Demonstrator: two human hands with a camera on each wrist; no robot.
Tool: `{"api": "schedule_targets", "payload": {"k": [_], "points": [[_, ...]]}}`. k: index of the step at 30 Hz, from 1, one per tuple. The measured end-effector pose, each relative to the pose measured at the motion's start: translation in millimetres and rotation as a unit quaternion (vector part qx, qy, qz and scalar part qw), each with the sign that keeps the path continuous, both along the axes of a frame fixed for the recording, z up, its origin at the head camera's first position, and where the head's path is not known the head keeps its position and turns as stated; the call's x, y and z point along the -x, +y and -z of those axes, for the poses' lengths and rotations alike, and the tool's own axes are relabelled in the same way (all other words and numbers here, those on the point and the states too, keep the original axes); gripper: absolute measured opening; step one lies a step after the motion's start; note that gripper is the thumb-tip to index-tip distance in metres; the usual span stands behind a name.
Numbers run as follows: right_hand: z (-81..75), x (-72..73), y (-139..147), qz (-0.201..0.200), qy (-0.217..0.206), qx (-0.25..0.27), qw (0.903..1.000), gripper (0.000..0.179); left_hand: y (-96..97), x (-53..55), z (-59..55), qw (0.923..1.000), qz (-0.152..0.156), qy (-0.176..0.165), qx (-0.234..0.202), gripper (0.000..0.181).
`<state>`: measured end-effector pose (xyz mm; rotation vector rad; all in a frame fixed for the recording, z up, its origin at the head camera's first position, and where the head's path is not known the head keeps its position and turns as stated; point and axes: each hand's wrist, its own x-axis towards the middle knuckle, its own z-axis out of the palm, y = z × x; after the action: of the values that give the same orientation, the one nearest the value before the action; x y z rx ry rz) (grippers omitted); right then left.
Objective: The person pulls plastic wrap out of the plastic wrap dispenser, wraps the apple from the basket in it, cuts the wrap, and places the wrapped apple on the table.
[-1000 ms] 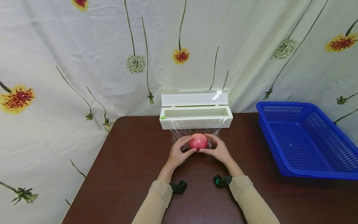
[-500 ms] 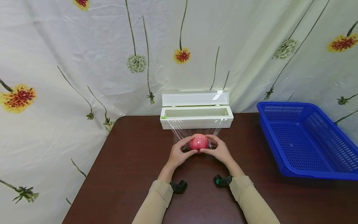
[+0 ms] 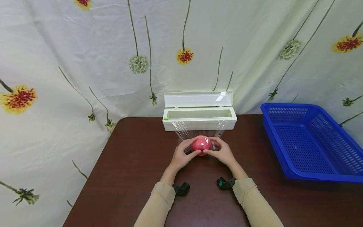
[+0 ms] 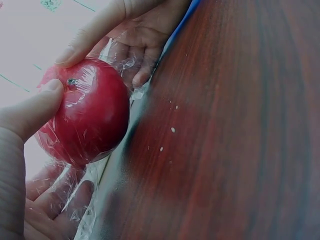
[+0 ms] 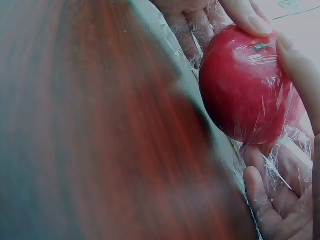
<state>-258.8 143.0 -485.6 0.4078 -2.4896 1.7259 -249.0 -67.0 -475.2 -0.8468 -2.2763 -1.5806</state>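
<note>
Between both hands is a red apple (image 3: 201,143) partly covered in clear plastic wrap (image 3: 184,130). My left hand (image 3: 181,155) grips its left side, and my right hand (image 3: 223,153) grips the right side. In the left wrist view both thumbs press the apple (image 4: 95,112) near its stem, with film stretched over the skin. Crumpled film lies against the fingers below the apple (image 5: 245,90) in the right wrist view. From the apple the wrap runs up to the front of a white wrap dispenser box (image 3: 198,125), whose lid stands raised.
A blue perforated plastic basket (image 3: 295,172) sits on the right of the dark brown table (image 3: 127,176). Behind the table hangs a white curtain (image 3: 113,47) printed with flowers. Small white specks (image 4: 173,130) show on the tabletop in the left wrist view.
The apple has turned slightly in the hands, its glossy highlights shifting. Both hands stay in nearly the same place, and the stretched film has shifted a little.
</note>
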Motion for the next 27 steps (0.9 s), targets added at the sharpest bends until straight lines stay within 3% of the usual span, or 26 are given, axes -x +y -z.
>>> {"api": "schedule_targets", "payload": {"k": [4,7,10,19,27], "points": [[-7.3,-3.9,-1.6,-0.008,-0.005,0.001,1.0,0.055,-1.9,12.5,19.5,0.9999,-0.008,-0.009,0.003,0.054],[-21.9,-12.6,-4.3,-0.014,-0.014,-0.001,0.9998,0.054,-3.1,13.0,20.9,0.9997,-0.017,-0.014,0.011,0.053],[-25.7,-15.0,-4.8,-0.015,-0.027,-0.004,0.9995,0.06,-3.5,13.3,21.3,0.9992,-0.026,-0.02,0.022,0.053],[-22.5,-13.1,-4.2,-0.027,-0.031,0.024,0.9989,0.069,-3.9,12.8,19.8,0.9977,-0.043,-0.026,0.046,0.052],[-20.3,-12.8,-4.0,-0.023,-0.003,0.035,0.9991,0.067,-3.6,12.7,19.4,0.9976,-0.043,-0.031,0.044,0.052]]}}
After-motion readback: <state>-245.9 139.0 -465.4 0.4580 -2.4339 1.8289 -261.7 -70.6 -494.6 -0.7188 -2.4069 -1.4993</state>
